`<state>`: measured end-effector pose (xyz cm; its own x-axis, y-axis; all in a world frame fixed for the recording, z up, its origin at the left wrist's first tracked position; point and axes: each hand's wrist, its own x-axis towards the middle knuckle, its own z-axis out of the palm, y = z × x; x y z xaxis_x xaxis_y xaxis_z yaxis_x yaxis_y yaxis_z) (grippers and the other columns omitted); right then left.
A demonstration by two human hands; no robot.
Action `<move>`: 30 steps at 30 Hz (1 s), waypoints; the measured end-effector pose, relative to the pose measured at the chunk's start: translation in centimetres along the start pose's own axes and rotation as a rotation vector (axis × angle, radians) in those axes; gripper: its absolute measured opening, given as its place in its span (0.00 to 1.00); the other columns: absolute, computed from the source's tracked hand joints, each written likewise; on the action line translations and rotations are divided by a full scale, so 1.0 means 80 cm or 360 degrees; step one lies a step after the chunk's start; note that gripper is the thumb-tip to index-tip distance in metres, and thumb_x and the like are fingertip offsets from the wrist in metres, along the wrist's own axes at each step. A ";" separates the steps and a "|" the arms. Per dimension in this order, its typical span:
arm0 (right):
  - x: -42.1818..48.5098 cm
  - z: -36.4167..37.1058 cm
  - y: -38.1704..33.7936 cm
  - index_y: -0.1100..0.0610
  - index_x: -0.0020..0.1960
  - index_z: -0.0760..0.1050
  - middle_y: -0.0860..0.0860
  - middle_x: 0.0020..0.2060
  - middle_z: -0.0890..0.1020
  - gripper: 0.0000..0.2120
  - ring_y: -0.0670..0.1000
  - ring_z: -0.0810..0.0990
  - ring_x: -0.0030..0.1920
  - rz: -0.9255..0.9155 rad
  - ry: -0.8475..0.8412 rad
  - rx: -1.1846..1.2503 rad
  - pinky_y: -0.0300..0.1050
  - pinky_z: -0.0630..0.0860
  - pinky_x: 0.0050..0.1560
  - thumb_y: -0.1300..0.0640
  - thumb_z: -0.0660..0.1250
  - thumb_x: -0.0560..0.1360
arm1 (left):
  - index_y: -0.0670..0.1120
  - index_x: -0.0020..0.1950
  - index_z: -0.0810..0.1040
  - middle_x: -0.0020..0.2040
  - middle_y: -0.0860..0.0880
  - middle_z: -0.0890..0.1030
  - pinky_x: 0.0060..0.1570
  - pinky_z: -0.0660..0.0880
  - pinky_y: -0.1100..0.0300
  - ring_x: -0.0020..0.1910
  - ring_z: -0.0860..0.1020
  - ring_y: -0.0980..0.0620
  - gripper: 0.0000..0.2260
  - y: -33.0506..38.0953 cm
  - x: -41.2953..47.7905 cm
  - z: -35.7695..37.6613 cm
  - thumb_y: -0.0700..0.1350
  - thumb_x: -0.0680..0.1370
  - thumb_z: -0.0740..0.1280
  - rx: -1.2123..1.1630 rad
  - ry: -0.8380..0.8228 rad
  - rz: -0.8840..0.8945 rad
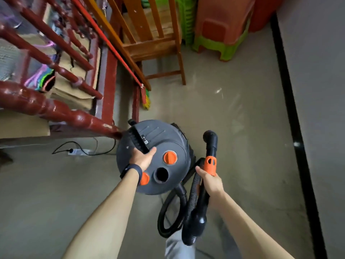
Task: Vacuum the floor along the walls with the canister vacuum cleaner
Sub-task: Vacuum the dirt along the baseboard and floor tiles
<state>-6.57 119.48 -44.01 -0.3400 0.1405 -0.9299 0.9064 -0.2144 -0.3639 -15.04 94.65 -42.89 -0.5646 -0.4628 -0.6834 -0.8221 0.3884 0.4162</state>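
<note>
While the left hand (pixel 143 158) closes round the near end of the black carry handle (pixel 139 139) on top of the canister vacuum cleaner (pixel 168 139), the right hand (pixel 211 185) is wrapped round the wand (pixel 211 146) just below its orange collar (pixel 210 165), with the tube's open end toward the far side.

The canister stands on the floor (pixel 233 109) at centre, near the person. The right-hand wall (pixel 317 90) and its black skirting strip (pixel 293 109) are well apart from it.

The drum is hard plastic and looks bulky, so it is probably weighty, and the top handle seems the sensible hold for shifting it. Whether it rolls on castors cannot be seen. The ribbed hose (pixel 192 193), looped beside the right forearm, looks soft and springy and would likely drag or kink under a sharp pull. The stiff wand is the part to steer by.

The left fingers are hidden under the handle. Where the hose meets the drum is hard to trace. A round port (pixel 161 174) on the lid is uncovered, and no floor nozzle shows on the wand.

Farther out there is a red turned-wood frame (pixel 56 105) on the left, with a power strip (pixel 78 151) under it. A wooden chair (pixel 155 43) and stacked plastic stools (pixel 224 34) crowd the far end.
</note>
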 end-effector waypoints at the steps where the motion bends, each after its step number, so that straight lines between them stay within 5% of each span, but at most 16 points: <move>1: 0.009 0.013 0.011 0.55 0.51 0.79 0.53 0.41 0.82 0.17 0.55 0.82 0.41 0.0021 0.0010 0.0040 0.55 0.82 0.53 0.45 0.79 0.72 | 0.44 0.70 0.66 0.64 0.45 0.77 0.61 0.71 0.52 0.61 0.77 0.43 0.37 -0.003 0.012 0.005 0.58 0.68 0.75 -0.0140 -0.0006 -0.0045; 3: 0.025 0.036 0.028 0.54 0.50 0.79 0.49 0.36 0.83 0.16 0.50 0.83 0.36 0.0013 0.0022 0.0109 0.48 0.84 0.46 0.45 0.79 0.73 | 0.47 0.68 0.64 0.59 0.49 0.78 0.63 0.71 0.49 0.58 0.77 0.44 0.41 -0.016 0.030 0.014 0.61 0.63 0.76 -0.0252 -0.0008 -0.0026; 6: 0.030 0.064 0.047 0.52 0.48 0.78 0.41 0.24 0.80 0.11 0.40 0.78 0.22 -0.0041 0.0013 0.0146 0.33 0.74 0.24 0.49 0.78 0.75 | 0.60 0.61 0.64 0.48 0.65 0.76 0.60 0.72 0.52 0.55 0.78 0.50 0.36 -0.036 0.036 0.015 0.65 0.59 0.76 -0.0211 -0.0047 0.0134; 10: 0.028 0.072 0.060 0.55 0.49 0.79 0.41 0.24 0.80 0.12 0.42 0.78 0.23 -0.0054 0.0141 0.0300 0.36 0.76 0.25 0.48 0.78 0.75 | 0.61 0.52 0.71 0.50 0.66 0.80 0.62 0.74 0.48 0.55 0.80 0.52 0.22 -0.029 0.028 0.028 0.60 0.63 0.76 -0.0177 -0.0163 0.0318; 16: 0.043 0.053 0.046 0.57 0.51 0.79 0.46 0.24 0.79 0.16 0.49 0.75 0.24 -0.0119 0.0267 0.0518 0.43 0.76 0.28 0.47 0.79 0.74 | 0.54 0.69 0.69 0.63 0.55 0.79 0.67 0.67 0.44 0.64 0.76 0.45 0.34 0.040 0.030 0.069 0.61 0.66 0.73 0.0098 -0.0247 0.0501; 21: 0.073 0.060 0.002 0.52 0.53 0.81 0.49 0.43 0.85 0.16 0.51 0.84 0.38 -0.0213 0.0326 0.0587 0.46 0.82 0.42 0.45 0.80 0.72 | 0.53 0.64 0.73 0.60 0.53 0.81 0.66 0.69 0.44 0.61 0.77 0.45 0.31 0.102 0.061 0.081 0.58 0.64 0.75 0.0015 -0.0326 0.0616; 25: 0.083 0.070 -0.029 0.50 0.48 0.80 0.47 0.41 0.84 0.11 0.43 0.82 0.26 -0.0254 0.0263 0.0670 0.34 0.74 0.23 0.48 0.79 0.72 | 0.48 0.66 0.74 0.59 0.50 0.81 0.65 0.72 0.46 0.59 0.79 0.46 0.26 0.132 0.089 0.077 0.49 0.70 0.77 -0.0063 -0.0363 0.0705; 30: 0.075 0.056 -0.039 0.53 0.44 0.81 0.49 0.34 0.84 0.11 0.48 0.80 0.26 -0.0296 0.0099 0.0707 0.42 0.76 0.32 0.50 0.80 0.71 | 0.50 0.72 0.66 0.67 0.47 0.76 0.69 0.66 0.43 0.67 0.71 0.39 0.32 0.141 0.085 0.074 0.57 0.71 0.72 0.0247 -0.0088 0.0618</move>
<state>-12.61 116.64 -48.71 -0.4580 0.2703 -0.8469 0.6324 -0.5705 -0.5240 -27.71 100.58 -46.36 -0.8221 -0.2163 -0.5266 -0.5259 0.6430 0.5568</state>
